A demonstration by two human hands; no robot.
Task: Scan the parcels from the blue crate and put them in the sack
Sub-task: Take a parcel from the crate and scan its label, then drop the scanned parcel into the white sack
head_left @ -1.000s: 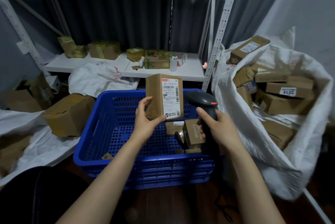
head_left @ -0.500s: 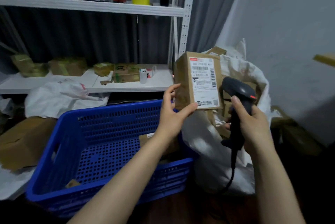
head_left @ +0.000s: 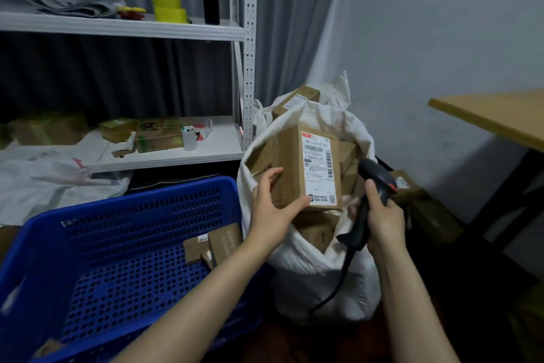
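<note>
My left hand (head_left: 272,206) grips a brown cardboard parcel (head_left: 294,174) by its lower left corner, its white label facing me. The parcel hangs upright over the open mouth of the white sack (head_left: 312,268), which holds several brown boxes. My right hand (head_left: 382,218) is closed around the handle of a black barcode scanner (head_left: 376,180), just right of the parcel, head pointing up and left. The blue crate (head_left: 123,245) sits at the lower left with a few small parcels (head_left: 217,245) in its right corner.
A white metal shelf unit (head_left: 247,68) stands behind the crate, with boxes, a white cup and yellow tape rolls. A wooden table (head_left: 494,115) juts in at the right, with boxes under it. A white bag (head_left: 44,177) lies at left.
My view has swung right, from the crate to the sack. My left hand has carried the parcel from over the crate to over the sack's mouth. The scanner has moved along beside it.
</note>
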